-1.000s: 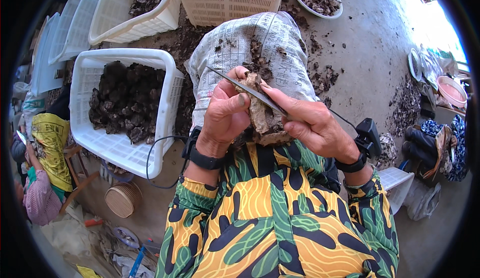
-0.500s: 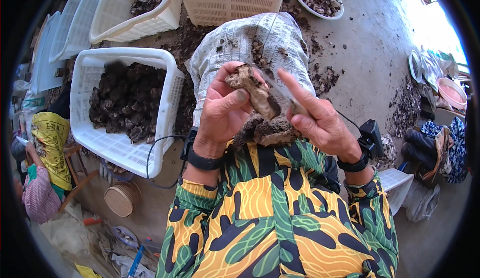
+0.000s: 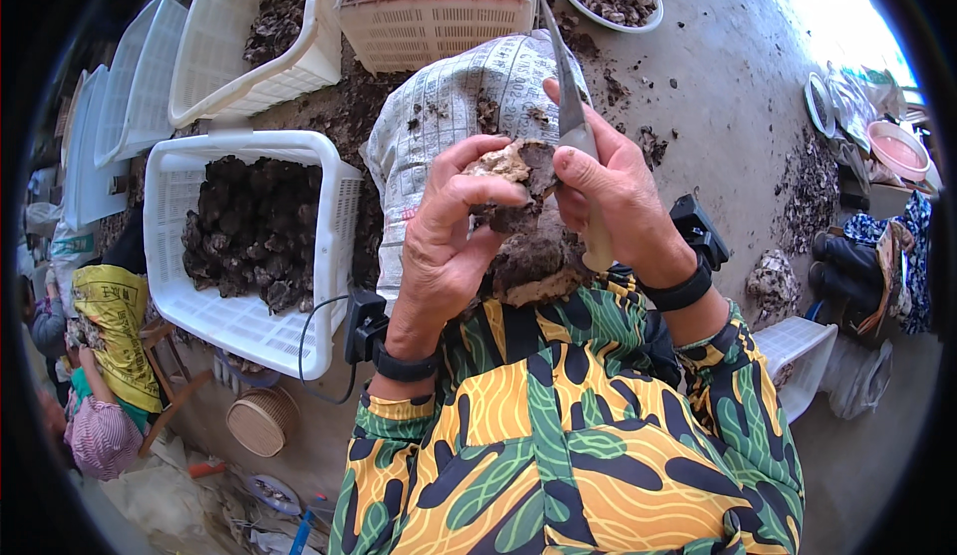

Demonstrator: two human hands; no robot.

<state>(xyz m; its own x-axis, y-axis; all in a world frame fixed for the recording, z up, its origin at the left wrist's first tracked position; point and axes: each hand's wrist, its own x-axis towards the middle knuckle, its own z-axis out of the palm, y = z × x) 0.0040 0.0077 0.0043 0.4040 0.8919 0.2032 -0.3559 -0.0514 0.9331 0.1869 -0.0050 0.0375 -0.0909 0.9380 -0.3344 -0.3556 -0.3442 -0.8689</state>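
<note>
A rough, pale-and-dark clump (image 3: 518, 168) is held above the lap, mid-scene, in the left hand (image 3: 439, 224), its fingers bent closely around the piece. In the right hand (image 3: 623, 184), a knife (image 3: 571, 106) is gripped by its pale handle, the thumb pressed over it and the index finger stretched behind the blade, whose tip is aimed toward 12 o'clock. Whether the clump is also touched by the right fingertips cannot be told. A second lump (image 3: 533, 261) is seen just below, at 6 o'clock.

Toward 11 o'clock from the hands, a white sack (image 3: 449, 106) is covered with rows of dark printed characters, bent by creases and flecked with brown crumbs. Bold dark characters are also carried on a yellow sack (image 3: 115, 321) at 8 o'clock. At 9 o'clock, dark lumps (image 3: 254, 226) are heaped in a white basket (image 3: 334, 246); at 1 o'clock, brown pieces are piled in a white bowl (image 3: 653, 24).
</note>
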